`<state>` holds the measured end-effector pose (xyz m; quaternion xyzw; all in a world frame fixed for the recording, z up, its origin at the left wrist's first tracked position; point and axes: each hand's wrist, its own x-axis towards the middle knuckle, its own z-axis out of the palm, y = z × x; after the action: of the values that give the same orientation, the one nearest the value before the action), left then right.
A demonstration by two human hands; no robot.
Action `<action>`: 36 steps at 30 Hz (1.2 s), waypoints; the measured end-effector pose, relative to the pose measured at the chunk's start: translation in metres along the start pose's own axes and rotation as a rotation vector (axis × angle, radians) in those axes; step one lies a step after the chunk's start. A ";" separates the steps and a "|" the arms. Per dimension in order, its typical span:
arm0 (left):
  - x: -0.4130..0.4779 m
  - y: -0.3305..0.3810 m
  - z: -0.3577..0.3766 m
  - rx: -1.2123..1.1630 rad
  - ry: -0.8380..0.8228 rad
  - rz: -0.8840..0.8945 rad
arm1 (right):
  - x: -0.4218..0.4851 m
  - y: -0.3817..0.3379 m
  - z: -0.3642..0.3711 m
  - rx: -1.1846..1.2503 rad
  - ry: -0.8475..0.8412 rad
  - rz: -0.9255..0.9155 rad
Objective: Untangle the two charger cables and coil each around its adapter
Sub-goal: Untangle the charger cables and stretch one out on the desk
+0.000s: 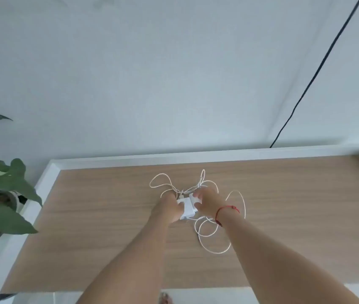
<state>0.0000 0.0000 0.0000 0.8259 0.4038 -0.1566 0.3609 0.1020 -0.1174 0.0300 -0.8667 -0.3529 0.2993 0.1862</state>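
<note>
Forearms reach from the bottom edge to mid-desk, where the left hand (169, 207) and right hand (207, 201) close on the white adapters (188, 207), which sit touching between them. Each hand's fingers curl onto the block nearest it; how firmly cannot be told. White cables (209, 251) lie in tangled loops around the hands on the wooden desk (108, 216). Untangling looks barely begun; next, the adapters likely need drawing apart to expose the crossings. A plant (2, 194) stands left; a black cord (319, 69) runs down the wall.
</note>
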 end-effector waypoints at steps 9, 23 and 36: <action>0.026 0.003 0.014 -0.127 0.047 -0.034 | 0.030 0.008 0.027 0.021 0.150 -0.101; 0.032 0.010 -0.001 -0.243 0.057 -0.092 | 0.033 0.051 -0.005 -0.142 0.170 -0.018; -0.001 0.019 -0.026 -0.329 -0.063 -0.038 | 0.039 0.068 -0.035 -0.362 0.124 0.164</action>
<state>0.0132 0.0103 0.0274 0.7426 0.4279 -0.1210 0.5008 0.1807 -0.1395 0.0050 -0.9286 -0.3171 0.1911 0.0238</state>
